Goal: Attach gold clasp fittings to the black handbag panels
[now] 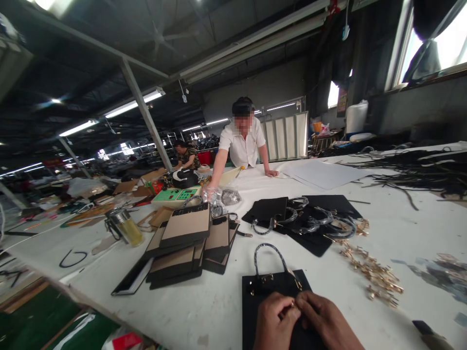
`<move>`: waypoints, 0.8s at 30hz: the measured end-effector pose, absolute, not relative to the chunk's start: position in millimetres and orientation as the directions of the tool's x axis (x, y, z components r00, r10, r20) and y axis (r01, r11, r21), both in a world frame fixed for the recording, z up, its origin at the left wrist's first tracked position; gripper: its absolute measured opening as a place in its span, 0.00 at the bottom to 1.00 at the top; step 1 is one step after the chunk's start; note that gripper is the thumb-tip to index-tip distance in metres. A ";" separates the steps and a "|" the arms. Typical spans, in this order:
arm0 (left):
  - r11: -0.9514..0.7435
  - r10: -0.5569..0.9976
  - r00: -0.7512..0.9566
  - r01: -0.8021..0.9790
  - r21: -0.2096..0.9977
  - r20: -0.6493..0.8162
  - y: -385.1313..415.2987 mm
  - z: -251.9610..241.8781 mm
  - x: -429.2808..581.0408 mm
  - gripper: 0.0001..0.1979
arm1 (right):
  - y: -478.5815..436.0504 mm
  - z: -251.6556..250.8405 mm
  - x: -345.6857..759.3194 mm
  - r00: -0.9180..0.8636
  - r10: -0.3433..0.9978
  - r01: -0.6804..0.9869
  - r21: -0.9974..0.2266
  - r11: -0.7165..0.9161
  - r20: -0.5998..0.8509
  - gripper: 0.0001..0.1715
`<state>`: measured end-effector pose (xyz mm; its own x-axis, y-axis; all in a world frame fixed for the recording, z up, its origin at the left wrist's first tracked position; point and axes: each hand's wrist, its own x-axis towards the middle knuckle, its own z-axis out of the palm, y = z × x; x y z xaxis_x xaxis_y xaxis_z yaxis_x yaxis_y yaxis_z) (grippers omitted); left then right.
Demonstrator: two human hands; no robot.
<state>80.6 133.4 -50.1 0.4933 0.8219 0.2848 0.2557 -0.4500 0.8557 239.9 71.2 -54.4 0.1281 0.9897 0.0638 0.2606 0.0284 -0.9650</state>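
Over a black bag panel (251,306) at the table's front, my left hand (273,318) pinches a small gold-coloured metal piece (293,305) between thumb and forefinger. My right hand (323,316) is closed too, its fingertips touching beside the left ones; whatever they grip is hidden. A dark rope handle (272,247), partly wrapped in clear film, arches up from the panel's far edge, with gold-coloured end fittings on it. To the right lie scattered gold-coloured metal fittings (379,272). Beyond the panel are more black panels (310,238) with film-wrapped handles on top.
Stacked beige-and-black panels (186,231) stand left, beside a glass bottle (126,228) and a green control box (178,194). Across the table a person (242,141) in white leans on it. Black strips (412,165) and white sheets (324,174) lie at the far right.
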 end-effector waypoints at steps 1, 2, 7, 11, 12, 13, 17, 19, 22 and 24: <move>-0.440 0.829 0.483 0.251 0.862 0.282 132.7 -50.9 80.9 0.05 | 71.4 -56.9 240.7 0.122 0.990 0.264 -0.964 0.031 0.065 0.31; -0.423 0.838 0.472 0.244 0.873 0.274 132.1 -51.4 81.0 0.06 | 71.5 -59.3 241.6 0.119 0.991 0.267 -0.963 0.032 0.066 0.31; -0.326 0.871 0.442 0.192 0.926 0.216 129.8 -46.9 78.4 0.09 | 68.4 -63.5 245.4 0.112 0.991 0.233 -0.972 0.040 0.068 0.30; -0.290 0.867 0.463 0.170 0.942 0.184 129.7 -39.8 74.9 0.09 | 65.2 -60.5 245.8 0.103 0.990 0.207 -0.976 0.071 0.093 0.29; -0.275 0.867 0.470 0.168 0.947 0.169 129.9 -38.8 74.4 0.10 | 64.7 -59.9 245.7 0.104 0.989 0.206 -0.975 0.078 0.101 0.28; -0.261 0.866 0.476 0.165 0.951 0.155 130.1 -38.0 74.1 0.10 | 64.3 -59.4 245.6 0.107 0.988 0.206 -0.975 0.085 0.108 0.28; -0.197 0.864 0.491 0.125 0.972 0.111 131.6 -37.2 75.0 0.13 | 61.6 -55.9 245.8 0.112 0.987 0.192 -0.977 0.091 0.114 0.27; -0.135 0.869 0.489 0.083 0.987 0.077 133.4 -37.4 75.7 0.15 | 59.6 -52.5 246.2 0.095 0.988 0.152 -0.982 0.108 0.124 0.26; -0.067 0.876 0.480 0.039 0.997 0.040 137.3 -39.2 75.6 0.19 | 58.0 -47.7 246.8 0.068 0.976 0.150 -0.970 0.193 0.205 0.23; -0.057 0.877 0.479 0.030 0.998 0.035 139.9 -41.9 74.7 0.20 | 58.3 -46.2 247.1 0.065 0.965 0.180 -0.954 0.239 0.254 0.21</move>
<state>74.7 139.9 -41.9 0.4786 0.8773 0.0354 0.0301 -0.0567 0.9979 247.1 58.3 -46.2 0.0645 0.9650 0.2540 0.1799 0.2391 -0.9542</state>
